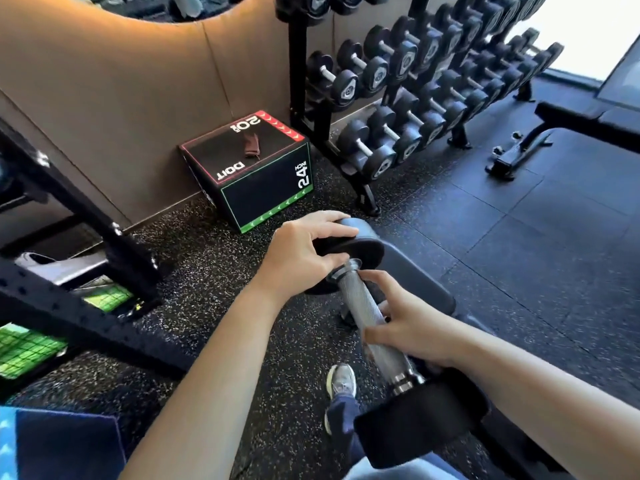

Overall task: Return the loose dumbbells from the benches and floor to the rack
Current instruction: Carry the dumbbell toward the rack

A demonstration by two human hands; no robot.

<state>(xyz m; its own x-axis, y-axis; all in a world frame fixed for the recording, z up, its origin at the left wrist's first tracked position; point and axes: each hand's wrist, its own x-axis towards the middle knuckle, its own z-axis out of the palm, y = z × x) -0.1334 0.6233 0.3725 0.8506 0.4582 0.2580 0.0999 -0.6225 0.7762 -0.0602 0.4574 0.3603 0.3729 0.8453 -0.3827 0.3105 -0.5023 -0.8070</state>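
Dumbbell (367, 306) is pointing lengthwise away toward the rack (298, 64); right hand (412, 327) is gripping its handle, left hand (301, 251) is clutching the far head.

Dumbbell (374, 327) over bench (415, 271) end, left hand (301, 254) gripping far head, right hand (408, 327) the handle. Box (263, 181) beyond against wall (138, 98), maybe a strap (251, 145) on it. Rack (298, 64) right of box; second bench (588, 112) far right.
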